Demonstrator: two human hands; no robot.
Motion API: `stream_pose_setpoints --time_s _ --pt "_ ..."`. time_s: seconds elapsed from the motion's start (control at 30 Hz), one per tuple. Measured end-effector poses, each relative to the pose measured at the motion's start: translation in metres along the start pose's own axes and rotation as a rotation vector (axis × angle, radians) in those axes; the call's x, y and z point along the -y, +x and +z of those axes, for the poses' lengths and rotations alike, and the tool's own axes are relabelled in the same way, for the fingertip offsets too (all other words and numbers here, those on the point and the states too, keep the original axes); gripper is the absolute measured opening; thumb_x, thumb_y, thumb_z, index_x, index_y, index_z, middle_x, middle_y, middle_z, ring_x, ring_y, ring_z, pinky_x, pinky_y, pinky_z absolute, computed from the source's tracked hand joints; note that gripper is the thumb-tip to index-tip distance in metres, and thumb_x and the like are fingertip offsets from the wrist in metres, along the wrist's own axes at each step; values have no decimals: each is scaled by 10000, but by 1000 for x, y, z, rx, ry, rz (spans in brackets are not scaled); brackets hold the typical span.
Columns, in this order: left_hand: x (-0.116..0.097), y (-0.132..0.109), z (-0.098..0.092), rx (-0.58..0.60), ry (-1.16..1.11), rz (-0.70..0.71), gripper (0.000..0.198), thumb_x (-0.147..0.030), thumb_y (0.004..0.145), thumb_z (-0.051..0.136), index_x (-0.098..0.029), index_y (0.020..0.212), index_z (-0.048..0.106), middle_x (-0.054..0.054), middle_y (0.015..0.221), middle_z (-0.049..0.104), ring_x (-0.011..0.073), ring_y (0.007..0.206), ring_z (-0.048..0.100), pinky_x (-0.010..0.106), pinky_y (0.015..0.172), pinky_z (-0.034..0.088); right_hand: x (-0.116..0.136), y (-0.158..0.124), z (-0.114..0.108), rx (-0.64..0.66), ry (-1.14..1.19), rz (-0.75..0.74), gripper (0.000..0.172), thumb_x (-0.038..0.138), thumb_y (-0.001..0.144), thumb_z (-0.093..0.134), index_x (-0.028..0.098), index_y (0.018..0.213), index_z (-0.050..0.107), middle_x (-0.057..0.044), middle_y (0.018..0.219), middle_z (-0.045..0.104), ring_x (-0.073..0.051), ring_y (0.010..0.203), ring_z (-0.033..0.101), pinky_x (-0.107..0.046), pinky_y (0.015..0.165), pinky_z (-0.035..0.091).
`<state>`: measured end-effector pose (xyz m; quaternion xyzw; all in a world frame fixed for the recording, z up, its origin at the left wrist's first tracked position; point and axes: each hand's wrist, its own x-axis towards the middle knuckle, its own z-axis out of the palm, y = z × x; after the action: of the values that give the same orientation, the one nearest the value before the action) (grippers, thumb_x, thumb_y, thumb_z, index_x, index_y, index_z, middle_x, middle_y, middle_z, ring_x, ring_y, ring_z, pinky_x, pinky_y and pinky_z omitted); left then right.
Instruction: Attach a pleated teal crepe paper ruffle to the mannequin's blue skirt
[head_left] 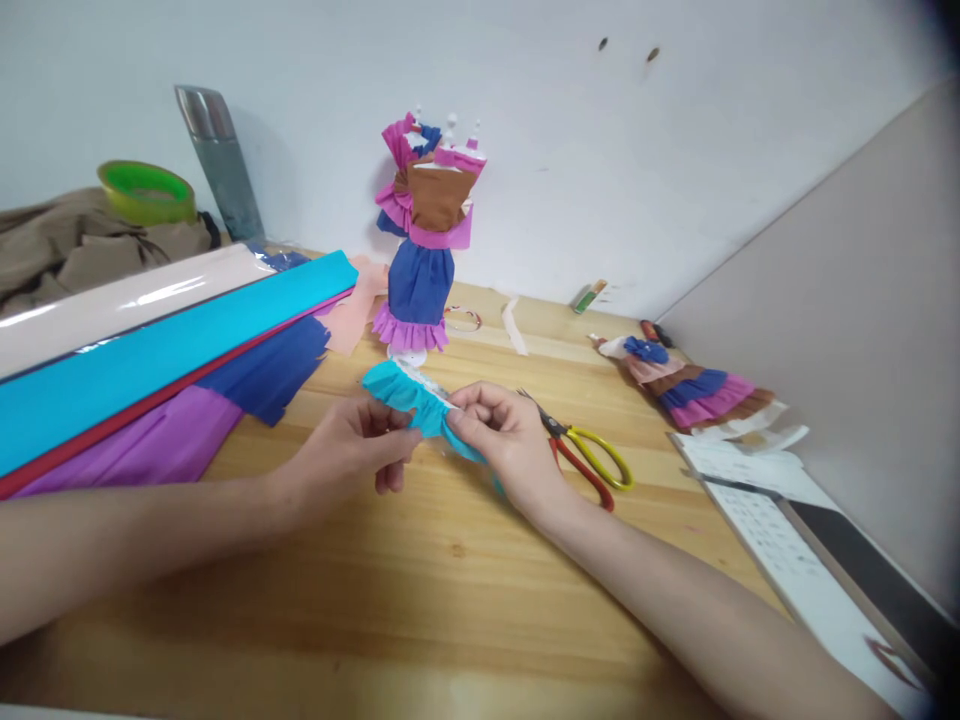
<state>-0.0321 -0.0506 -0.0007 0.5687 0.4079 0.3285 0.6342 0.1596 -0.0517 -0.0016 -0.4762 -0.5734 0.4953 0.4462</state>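
Between my two hands is a turquoise crepe paper ruffle point(427, 412) with a white strip along its gathered upper edge. My left hand point(356, 450) pinches its lower edge with thumb and fingers. At the white strip, my right hand point(506, 440) grips the ruffle's right part, hiding some of it. Just behind the ruffle stands a doll-like stand point(421, 285) dressed in blue, purple, pink and brown crepe paper, on a white base. Scissors point(581, 450) with one yellow and one red handle lie beside my right hand, partly covered by it.
Long rolls of crepe paper, a turquoise one point(172, 350) among them, lie at the left. Behind them are a bottle point(221, 165) and a green tape roll point(146, 192) on brown cloth. A small paper dress point(694, 385) and a white desk calendar point(780, 540) lie at the right.
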Motion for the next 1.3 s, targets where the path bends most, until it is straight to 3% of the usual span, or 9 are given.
stream_pose_setpoints --time_s 0.17,0.3,0.5,0.57,0.7,0.77,0.9,1.07,1.3 --pt "7 -1 5 -1 3 -72 314 -411 732 771 -147 740 601 -17 525 602 104 480 562 191 450 443 2 0 0 0 -62 -46 226 404 733 681 192 764 609 85 501 420 -83 471 333 -241 478 250" --pt "7 1 10 -11 -67 -34 382 -429 692 807 -144 880 633 -18 646 625 119 528 587 203 426 464 2 -1 3 1 -83 -30 232 409 729 667 187 763 610 85 498 422 -83 470 335 -236 473 249" --pt "9 0 10 28 -128 -54 397 -476 705 783 -147 655 567 -9 534 573 87 441 526 176 400 408 0 -2 6 -11 -115 -32 211 392 724 647 187 756 610 86 498 421 -80 476 343 -238 489 254" --pt "11 -2 9 52 -119 -93 422 -503 694 802 -142 675 583 -6 531 579 87 442 530 170 398 406 -2 -1 4 -20 -113 -32 221 403 718 645 188 751 609 85 499 418 -82 474 335 -242 484 245" --pt "8 -4 6 -38 -143 -61 534 -599 652 832 -151 852 621 -20 561 610 99 458 549 172 397 432 -5 2 2 -25 -112 -37 237 417 715 641 185 752 615 80 498 427 -86 469 335 -244 472 242" --pt "6 -3 6 -84 -177 -41 567 -648 651 813 -154 846 616 -16 548 614 100 451 544 172 389 425 -6 3 2 -24 -116 -35 235 416 716 642 184 745 617 84 491 415 -81 464 325 -241 470 236" --pt "4 1 6 -140 -203 -62 473 -556 654 828 -154 714 585 -4 485 605 80 417 513 164 398 402 -7 3 3 -29 -90 -12 255 429 699 663 181 747 623 88 485 409 -76 460 320 -237 467 229" --pt "7 5 6 -232 -142 -17 331 -418 663 787 -161 725 587 -17 470 610 88 407 523 179 410 421 -9 3 4 7 20 75 297 454 676 706 177 734 615 94 478 407 -64 454 308 -226 464 219" --pt "11 1 9 -104 -199 -150 305 -387 647 757 -172 728 557 -43 580 609 84 414 533 183 381 387 -8 4 0 -20 54 71 306 449 669 737 175 746 626 77 501 453 -73 461 342 -230 469 236"
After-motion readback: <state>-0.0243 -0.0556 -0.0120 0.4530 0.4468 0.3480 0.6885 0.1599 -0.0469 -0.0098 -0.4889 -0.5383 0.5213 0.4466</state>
